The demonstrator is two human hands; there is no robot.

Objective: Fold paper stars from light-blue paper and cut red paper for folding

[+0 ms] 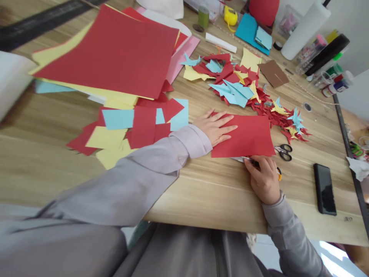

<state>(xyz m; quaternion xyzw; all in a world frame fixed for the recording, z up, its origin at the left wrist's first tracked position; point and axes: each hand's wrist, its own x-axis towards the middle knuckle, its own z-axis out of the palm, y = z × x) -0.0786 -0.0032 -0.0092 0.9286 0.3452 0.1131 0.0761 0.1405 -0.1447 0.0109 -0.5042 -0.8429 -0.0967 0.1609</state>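
A folded-looking red sheet of paper (245, 134) lies on the wooden table in front of me. My left hand (216, 127) rests flat on its left part, fingers spread. At the sheet's lower right edge, my right hand (263, 177) is closed round a utility knife (255, 163) with a black body and an orange end (279, 174). Its silver blade points left along the bottom edge of the sheet, partly hidden by it. Black-handled scissors (285, 152) poke out from the sheet's right side, their blades mostly covered.
Large red and yellow sheets (115, 54) are stacked at the upper left, with small cut pieces (118, 119) below. Behind the red sheet are piled folded paper shapes (233, 92). A phone (324, 188) lies right. Bottles and a white roll (305, 29) stand at the back right.
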